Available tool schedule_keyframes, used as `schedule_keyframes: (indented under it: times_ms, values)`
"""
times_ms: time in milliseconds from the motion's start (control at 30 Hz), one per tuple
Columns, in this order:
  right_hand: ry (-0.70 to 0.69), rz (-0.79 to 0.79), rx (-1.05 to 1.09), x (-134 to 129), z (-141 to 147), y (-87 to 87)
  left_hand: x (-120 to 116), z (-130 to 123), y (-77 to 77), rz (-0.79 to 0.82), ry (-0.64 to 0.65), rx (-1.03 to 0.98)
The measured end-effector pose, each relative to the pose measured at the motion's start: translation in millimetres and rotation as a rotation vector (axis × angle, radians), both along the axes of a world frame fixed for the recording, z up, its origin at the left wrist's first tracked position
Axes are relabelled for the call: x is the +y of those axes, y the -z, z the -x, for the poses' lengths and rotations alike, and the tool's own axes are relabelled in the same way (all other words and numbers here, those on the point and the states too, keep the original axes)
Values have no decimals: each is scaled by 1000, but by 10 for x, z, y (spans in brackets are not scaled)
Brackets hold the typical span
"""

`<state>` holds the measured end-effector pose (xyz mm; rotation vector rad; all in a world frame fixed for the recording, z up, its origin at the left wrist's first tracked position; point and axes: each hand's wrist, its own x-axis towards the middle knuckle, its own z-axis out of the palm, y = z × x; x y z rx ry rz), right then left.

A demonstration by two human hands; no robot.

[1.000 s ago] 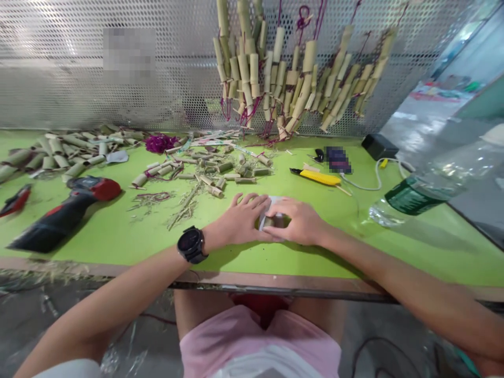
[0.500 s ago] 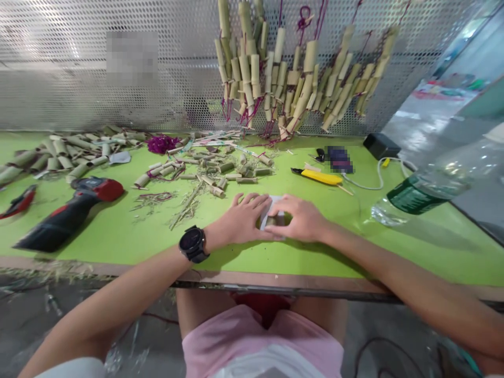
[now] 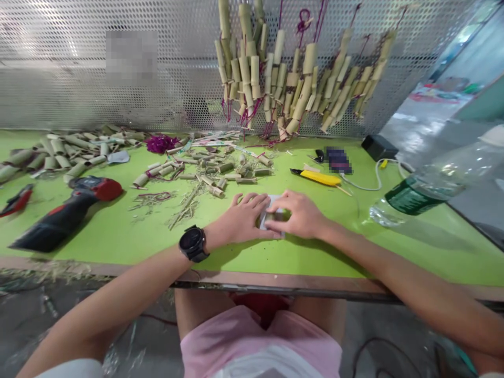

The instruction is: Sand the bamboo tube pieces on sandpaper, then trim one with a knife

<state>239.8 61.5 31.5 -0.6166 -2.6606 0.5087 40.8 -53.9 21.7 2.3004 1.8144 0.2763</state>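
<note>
My left hand (image 3: 246, 218) lies flat with its fingers spread, pressing the left side of a small whitish sheet (image 3: 263, 221) onto the table. Across from it, my right hand (image 3: 302, 214) pinches a short bamboo piece (image 3: 272, 216) between thumb and fingers, low over that sheet. The piece is partly covered by the fingers and slightly blurred, so I cannot tell whether its underside touches the sheet. Fine dark specks dot the green table just in front of my hands.
Cut bamboo pieces (image 3: 226, 168) and shavings (image 3: 187, 205) lie beyond my hands. A power tool (image 3: 71, 210) is at left. A yellow utility knife (image 3: 318, 177) and a leaning plastic bottle (image 3: 417, 194) are at right. Strung bamboo (image 3: 303, 100) hangs on the perforated metal panel (image 3: 177, 73).
My right hand has shifted very slightly up with the bamboo piece, over the sheet. My left hand has stayed in place.
</note>
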Motion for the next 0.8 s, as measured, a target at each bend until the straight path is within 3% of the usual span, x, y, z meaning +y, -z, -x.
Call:
schedule_keyframes:
  times_ms: [100,233,333,367,467,600,633,733,800]
  values:
    - [176,-105,32,-17,6,-3,6,3,0,-18,-3,1]
    - [-30,-13,15,-17,3,11,10,6,1,4,-5,6]
    - [167,-113,34,5,-4,20,12,9,4,-14,-20,10]
    - [171,-113,46,9,-7,23,12,10,5,-13,-17,9]
    - [-25,-14,29,16,-14,24,10,11,3,6,-5,3]
    - [195,-127,12,49,-25,10,3,3,-8,-7,-17,6]
    - [177,-124,15,55,-26,8,1,2,-10,-4,-13,6]
    - [-46,-32,5,65,-20,6,-3,3,-7,4,-4,5]
    - [48,-78,-11,66,-14,0,-2,8,5,-19,-9,16]
